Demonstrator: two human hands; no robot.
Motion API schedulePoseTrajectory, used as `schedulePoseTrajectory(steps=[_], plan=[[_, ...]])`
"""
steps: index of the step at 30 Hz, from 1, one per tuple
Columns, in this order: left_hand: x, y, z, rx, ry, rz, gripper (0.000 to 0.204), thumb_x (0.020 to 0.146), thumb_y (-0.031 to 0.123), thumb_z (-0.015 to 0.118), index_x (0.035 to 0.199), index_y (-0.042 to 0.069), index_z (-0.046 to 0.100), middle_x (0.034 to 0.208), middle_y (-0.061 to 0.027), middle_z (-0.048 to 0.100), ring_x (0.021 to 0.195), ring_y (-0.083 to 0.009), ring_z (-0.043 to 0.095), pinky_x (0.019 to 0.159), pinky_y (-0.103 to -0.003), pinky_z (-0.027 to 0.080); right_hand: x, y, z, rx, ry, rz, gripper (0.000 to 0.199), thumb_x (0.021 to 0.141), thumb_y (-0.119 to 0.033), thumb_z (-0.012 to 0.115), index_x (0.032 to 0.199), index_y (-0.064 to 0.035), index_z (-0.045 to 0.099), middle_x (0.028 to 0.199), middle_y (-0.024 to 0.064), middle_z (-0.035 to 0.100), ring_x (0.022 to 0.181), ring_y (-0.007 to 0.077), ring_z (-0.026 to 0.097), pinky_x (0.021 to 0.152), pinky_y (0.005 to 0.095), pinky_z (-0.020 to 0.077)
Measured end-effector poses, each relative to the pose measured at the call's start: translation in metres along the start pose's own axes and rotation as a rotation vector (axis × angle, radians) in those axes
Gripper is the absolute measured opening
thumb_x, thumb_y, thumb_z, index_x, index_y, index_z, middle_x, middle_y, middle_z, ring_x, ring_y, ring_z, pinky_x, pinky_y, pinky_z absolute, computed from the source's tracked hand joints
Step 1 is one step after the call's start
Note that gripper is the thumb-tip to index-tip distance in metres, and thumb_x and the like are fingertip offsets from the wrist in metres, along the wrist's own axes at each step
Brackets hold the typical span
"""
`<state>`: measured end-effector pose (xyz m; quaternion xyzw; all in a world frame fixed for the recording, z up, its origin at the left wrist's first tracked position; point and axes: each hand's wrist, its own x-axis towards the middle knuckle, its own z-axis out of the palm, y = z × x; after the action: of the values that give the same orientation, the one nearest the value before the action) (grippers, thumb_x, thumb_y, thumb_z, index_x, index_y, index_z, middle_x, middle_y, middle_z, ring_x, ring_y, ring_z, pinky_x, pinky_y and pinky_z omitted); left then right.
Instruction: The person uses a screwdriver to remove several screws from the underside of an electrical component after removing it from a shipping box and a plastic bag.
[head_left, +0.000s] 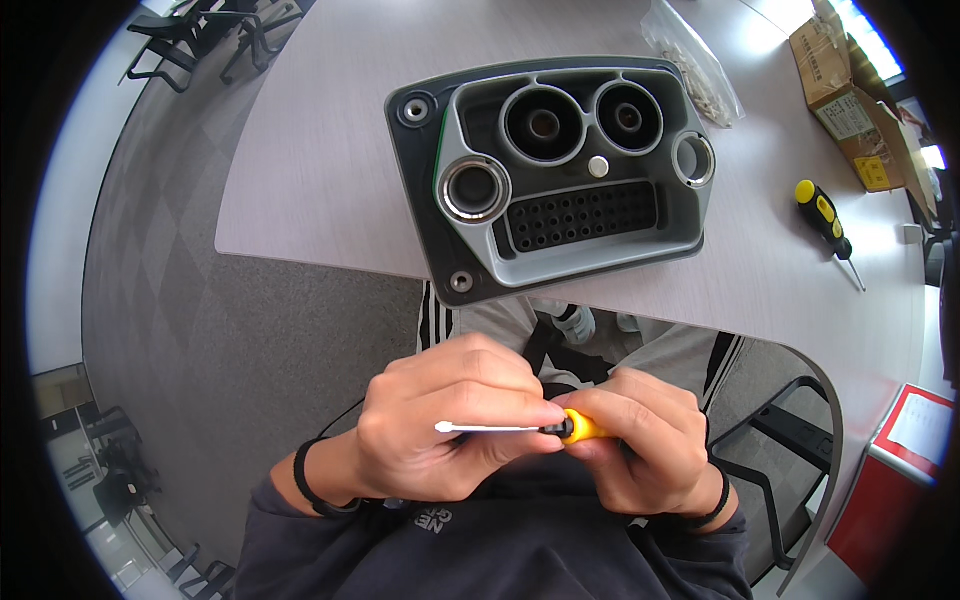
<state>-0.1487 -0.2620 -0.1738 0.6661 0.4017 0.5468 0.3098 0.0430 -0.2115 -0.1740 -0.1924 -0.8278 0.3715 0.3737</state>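
Both of my hands are raised in front of my body, just off the table's near edge. Between the fingertips and thumb of my left hand (450, 415) runs a thin white stick with a rounded tip, like a cotton swab (480, 429). My right hand (645, 440) pinches a small yellow and black cylindrical part (580, 427). The swab's inner end meets the black end of this part; whether it goes inside is hidden by my fingers. Beyond my hands, a grey multi-socket connector housing (560, 262) rests on the table, with round sockets and a pin block.
On the table (320, 170), a yellow and black screwdriver (825, 218) lies to the right. A clear bag of small parts (700, 75) and an opened cardboard box (845, 110) are farther back. A red box (880, 490) and black chair frame (790, 430) stand at lower right.
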Motion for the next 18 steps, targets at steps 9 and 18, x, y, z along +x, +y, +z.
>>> schedulePoseTrajectory(steps=[9, 18], plan=[[0.03, 0.018, -0.01, 0.235, -0.18, 0.139, 0.028, 0.077, 0.025, 0.079, 0.088, 0.002, 0.069, 0.069, -0.0046, 0.063, 0.061, -0.019, 0.06, 0.055, -0.028, 0.046, 0.011, -0.026, -0.052, 0.065, -0.193, 0.255, 0.04, 0.08, -0.002, 0.068, 0.117, 0.0022, 0.056, 0.083, 0.014, 0.063, 0.063, 0.0266, 0.061, 0.055, 0.0314, 0.0481], [0.058, 0.015, -0.048, 1.104, -0.226, 0.089, 0.096, 0.062, 0.058, 0.079, 0.137, 0.011, 0.041, 0.145, -0.0226, 0.032, 0.133, -0.0401, 0.033, 0.108, -0.051, 0.029, -0.084, 0.032, -0.227, -1.103, 0.551, 0.778, 0.028, 0.098, -0.015, 0.05, 0.123, -0.0054, 0.057, 0.118, 0.0135, 0.062, 0.111, 0.0273, 0.06, 0.095, 0.0376, 0.0484]])
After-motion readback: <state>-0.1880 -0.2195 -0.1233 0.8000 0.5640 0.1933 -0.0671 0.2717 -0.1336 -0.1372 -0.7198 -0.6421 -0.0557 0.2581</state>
